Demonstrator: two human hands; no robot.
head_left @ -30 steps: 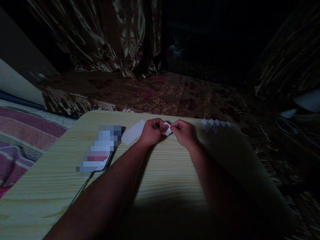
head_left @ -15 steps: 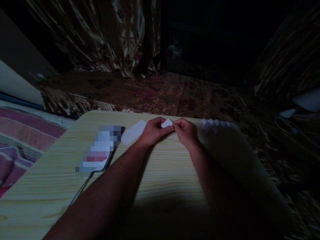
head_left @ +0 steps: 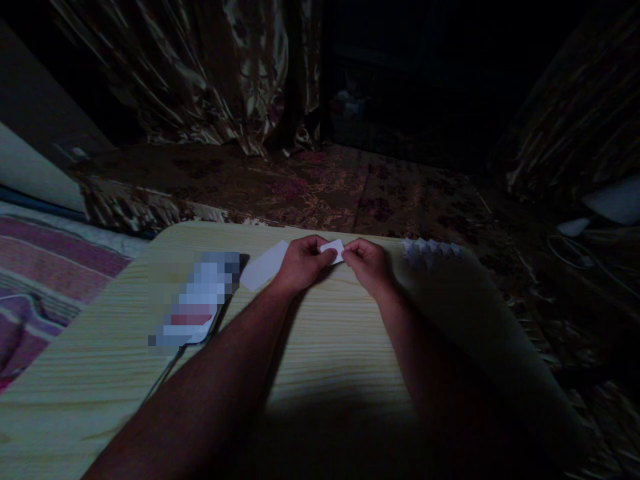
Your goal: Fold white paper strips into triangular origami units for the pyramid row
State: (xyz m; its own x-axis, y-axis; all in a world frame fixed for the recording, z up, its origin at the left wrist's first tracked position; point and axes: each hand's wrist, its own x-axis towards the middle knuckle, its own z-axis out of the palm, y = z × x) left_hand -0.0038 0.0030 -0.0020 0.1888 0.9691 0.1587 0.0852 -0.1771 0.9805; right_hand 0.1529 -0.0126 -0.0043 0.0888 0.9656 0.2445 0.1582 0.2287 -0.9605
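Observation:
A small white piece of paper, seemingly folded, is held between my two hands above the far part of the table. My left hand pinches it with the thumb on top. On its other side, the fingertips of my right hand are closed on the paper's right edge. Beside my left wrist lies a flat white sheet of paper, partly hidden by that hand. To the right of my right hand, several small pointed folded paper pieces sit in a cluster near the table's far edge.
A phone, its screen blurred out, lies on the left of the wooden table with a cable running from it. A striped bedcover is at left. Beyond the table stand a patterned covered ledge and curtains.
The paper between my hands has turned and shows more of its face. My left thumb has drawn back left across it, and my right fingers have shifted slightly on its edge.

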